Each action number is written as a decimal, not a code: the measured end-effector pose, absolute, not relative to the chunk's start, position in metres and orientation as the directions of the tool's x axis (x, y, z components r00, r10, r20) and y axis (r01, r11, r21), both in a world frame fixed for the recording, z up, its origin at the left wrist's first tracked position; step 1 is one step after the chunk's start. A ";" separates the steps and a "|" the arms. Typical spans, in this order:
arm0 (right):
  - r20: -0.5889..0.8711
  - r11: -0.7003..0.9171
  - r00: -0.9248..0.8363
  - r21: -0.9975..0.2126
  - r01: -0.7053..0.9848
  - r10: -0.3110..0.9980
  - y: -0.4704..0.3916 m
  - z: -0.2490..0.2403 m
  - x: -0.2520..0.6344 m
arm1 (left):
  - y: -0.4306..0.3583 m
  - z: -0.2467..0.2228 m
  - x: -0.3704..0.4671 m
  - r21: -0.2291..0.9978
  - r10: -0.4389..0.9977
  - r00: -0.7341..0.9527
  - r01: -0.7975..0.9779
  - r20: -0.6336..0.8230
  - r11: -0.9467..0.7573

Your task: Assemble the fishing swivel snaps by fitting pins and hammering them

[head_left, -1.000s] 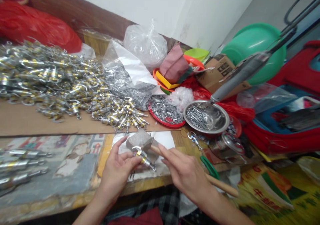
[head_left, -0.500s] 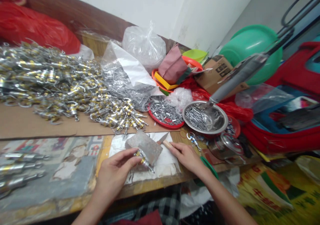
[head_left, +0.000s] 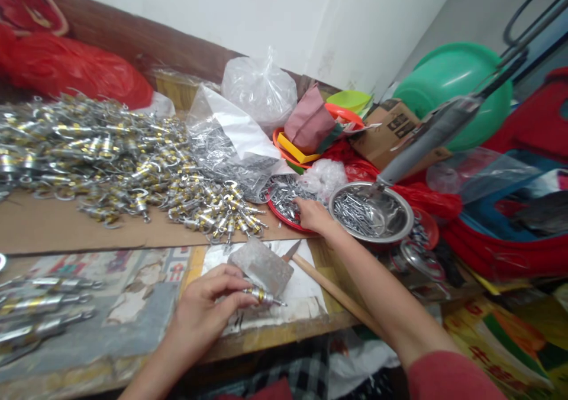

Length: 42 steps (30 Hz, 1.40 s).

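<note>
My left hand (head_left: 217,302) pinches a small silver metal fitting with a yellow band (head_left: 261,295) between thumb and fingers, its thin tip pointing right. The fitting is at the near edge of a grey metal block (head_left: 261,265), which lies on white paper (head_left: 306,305). My right hand (head_left: 314,215) reaches into a red tray (head_left: 288,222) of small metal clips (head_left: 284,196); its fingers are bent together among them, and what they hold is hidden. Beside the block lies a wooden-handled hammer with a pointed head (head_left: 328,284), its handle running under my right forearm.
A large heap of similar fittings (head_left: 146,157) covers cardboard at the left. Several larger fittings (head_left: 44,305) lie nearer. A steel bowl of metal pins (head_left: 406,228) stands right of the tray, with a grey-handled tool (head_left: 421,139) rising from it. Plastic bags (head_left: 257,86) are behind.
My right hand has let go of the hammer handle and moved forward to the red tray. My left hand still holds the fitting, now turned flatter. The view has shifted slightly.
</note>
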State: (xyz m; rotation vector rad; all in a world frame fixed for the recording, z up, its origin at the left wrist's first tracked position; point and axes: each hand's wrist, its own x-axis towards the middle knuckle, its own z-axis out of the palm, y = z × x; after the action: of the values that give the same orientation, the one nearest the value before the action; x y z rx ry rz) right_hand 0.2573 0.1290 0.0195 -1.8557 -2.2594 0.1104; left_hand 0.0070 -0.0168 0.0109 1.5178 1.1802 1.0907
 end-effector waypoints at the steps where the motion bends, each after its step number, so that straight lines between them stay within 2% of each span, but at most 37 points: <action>1: 0.143 0.200 -0.171 -0.222 0.954 0.975 0.126 0.022 0.258 | -0.017 0.011 0.007 0.974 0.983 0.153 0.184 0.106 -0.134; 5: 0.261 0.208 -0.115 -0.362 0.909 0.958 0.090 0.034 0.241 | -0.017 0.013 0.009 0.977 0.982 0.156 0.168 0.105 -0.131; 8: 0.316 0.302 -0.148 -0.521 0.798 0.937 0.043 0.041 0.212 | -0.019 0.014 0.012 0.984 0.992 0.109 0.160 0.066 -0.083; 9: 0.360 0.396 -0.190 -0.678 0.619 0.913 0.028 0.042 0.202 | -0.020 0.014 0.012 0.988 0.996 0.086 0.146 0.036 -0.049; 10: 0.376 0.438 -0.225 -0.767 0.470 0.899 0.014 0.043 0.194 | -0.020 0.014 0.013 0.992 0.998 0.066 0.126 0.004 -0.013; 12: 0.383 0.431 -0.222 -0.872 0.234 0.897 -0.005 0.044 0.183 | -0.022 0.016 0.015 0.997 0.998 0.044 0.072 -0.045 0.041; 17: 0.251 0.269 -0.165 -0.958 0.095 0.954 -0.016 0.040 0.178 | -0.025 0.024 0.014 0.995 0.994 0.060 -0.029 -0.089 0.091; 20: 0.274 0.289 -0.186 -0.955 0.063 0.944 -0.016 0.038 0.177 | -0.024 0.028 0.011 0.996 0.999 0.051 0.082 0.016 -0.020; 23: 0.310 0.325 -0.205 -0.945 0.045 0.929 -0.019 0.037 0.174 | -0.025 0.030 0.008 0.979 0.983 0.126 0.142 0.131 -0.149; 27: 0.416 0.445 -0.231 -0.891 0.090 0.880 -0.027 0.037 0.175 | -0.026 0.031 0.007 0.988 0.971 0.218 0.100 0.097 -0.121; 29: 0.507 0.556 -0.249 -0.807 0.198 0.825 -0.033 0.036 0.178 | -0.026 0.032 0.006 0.997 0.981 0.190 0.055 0.046 -0.057; 32: 0.656 0.737 -0.342 -0.554 0.387 0.673 -0.040 0.033 0.184 | -0.027 0.036 0.004 1.000 0.985 0.173 0.026 -0.017 0.013; 34: 0.700 0.808 -0.433 -0.375 0.455 0.569 -0.042 0.031 0.187 | -0.027 0.039 0.003 0.996 0.981 0.191 0.084 -0.037 0.021; 36: 0.708 0.835 -0.492 -0.262 0.483 0.507 -0.041 0.031 0.188 | -0.026 0.041 0.003 0.985 0.977 0.213 0.170 -0.022 -0.014; 39: 0.714 0.841 -0.509 -0.212 0.498 0.481 -0.039 0.033 0.189 | -0.023 0.043 0.002 0.958 0.968 0.244 0.258 0.063 -0.128; 42: 0.700 0.824 -0.486 -0.272 0.496 0.524 -0.036 0.033 0.188 | -0.022 0.042 0.002 0.945 0.960 0.253 0.268 0.120 -0.188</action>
State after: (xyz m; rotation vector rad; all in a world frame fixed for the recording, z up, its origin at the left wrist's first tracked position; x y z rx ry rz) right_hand 0.1875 -0.0361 0.0327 -0.7445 -2.1685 0.0417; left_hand 0.0018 -0.0222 0.0418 1.6437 1.1564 0.9883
